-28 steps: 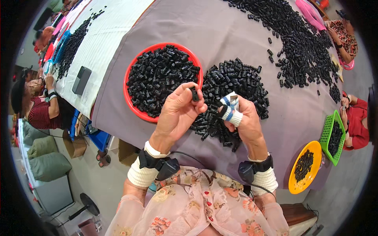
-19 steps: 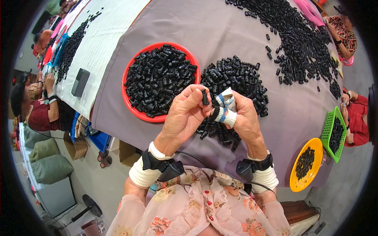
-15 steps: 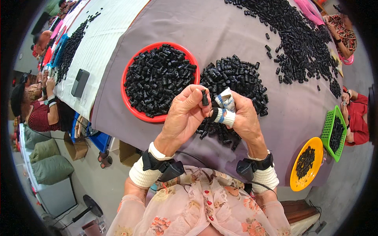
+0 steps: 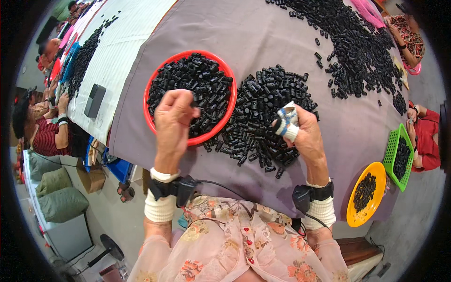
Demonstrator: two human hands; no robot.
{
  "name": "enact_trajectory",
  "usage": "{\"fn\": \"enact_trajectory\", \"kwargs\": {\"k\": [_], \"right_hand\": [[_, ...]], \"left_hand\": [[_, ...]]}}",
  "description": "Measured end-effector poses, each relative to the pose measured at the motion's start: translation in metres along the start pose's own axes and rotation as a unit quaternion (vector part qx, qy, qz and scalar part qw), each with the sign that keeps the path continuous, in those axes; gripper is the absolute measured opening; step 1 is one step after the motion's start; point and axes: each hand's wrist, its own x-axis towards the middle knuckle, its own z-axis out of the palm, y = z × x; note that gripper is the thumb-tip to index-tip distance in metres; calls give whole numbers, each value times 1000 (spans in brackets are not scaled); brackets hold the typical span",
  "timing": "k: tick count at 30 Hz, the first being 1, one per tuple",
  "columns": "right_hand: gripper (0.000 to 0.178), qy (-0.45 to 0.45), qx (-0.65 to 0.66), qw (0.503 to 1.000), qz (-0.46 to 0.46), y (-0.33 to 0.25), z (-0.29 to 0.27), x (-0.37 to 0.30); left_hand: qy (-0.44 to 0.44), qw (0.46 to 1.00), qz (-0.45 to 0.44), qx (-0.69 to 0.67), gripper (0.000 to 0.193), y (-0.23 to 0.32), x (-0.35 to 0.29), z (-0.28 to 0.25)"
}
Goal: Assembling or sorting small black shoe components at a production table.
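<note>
My left hand (image 4: 171, 127) is over the near part of a red basin (image 4: 146, 113) heaped with small black cylindrical plastic pieces (image 4: 190, 77). Its fingers are curled closed; dark pieces behind the fingertips hide whether one is held. My right hand (image 4: 309, 134) hovers at the right side of a loose pile of the same black pieces (image 4: 263, 113) on the cloth. White fabric finger covers (image 4: 288, 123) with blue and black bands wrap its thumb and forefinger. These fingers are bent together, and anything between their tips cannot be made out against the pile.
A grey-mauve cloth (image 4: 197, 28) covers the table. More black pieces (image 4: 357, 61) spread at the far right. A yellow plate (image 4: 376, 197) and a green basket (image 4: 389, 160) hold pieces at the right. Co-workers sit at both sides; a dark box (image 4: 95, 101) stands on the left table.
My hands have moved apart. The left, which held a black piece beside the right, is now over the red basin. The right has shifted slightly right, over the pile.
</note>
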Motion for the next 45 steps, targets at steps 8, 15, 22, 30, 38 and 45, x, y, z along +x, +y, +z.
{"fn": "enact_trajectory", "kwargs": {"k": [8,15,22,30,38,45], "right_hand": [[12,47,25,998,12,11,-21,-6],[8,32,7,999,14,12,-20,-6],[9,22,-10,999,28,11,-17,-10],[10,15,-9,1000,24,10,-18,-10],[17,-8,-3,999,-39,-16,-3,-1],[20,-2,-31,997,-76,-28,6,3]], "left_hand": [[88,961,113,236,19,19,14,-31],[-140,878,140,436,10,-21,-31,40],[-196,740,220,605,21,-77,-40,59],[-204,919,-19,336,15,-73,-31,60],[-181,976,-29,114,18,-19,-32,73],[-169,973,44,152,20,-10,-36,77]]}}
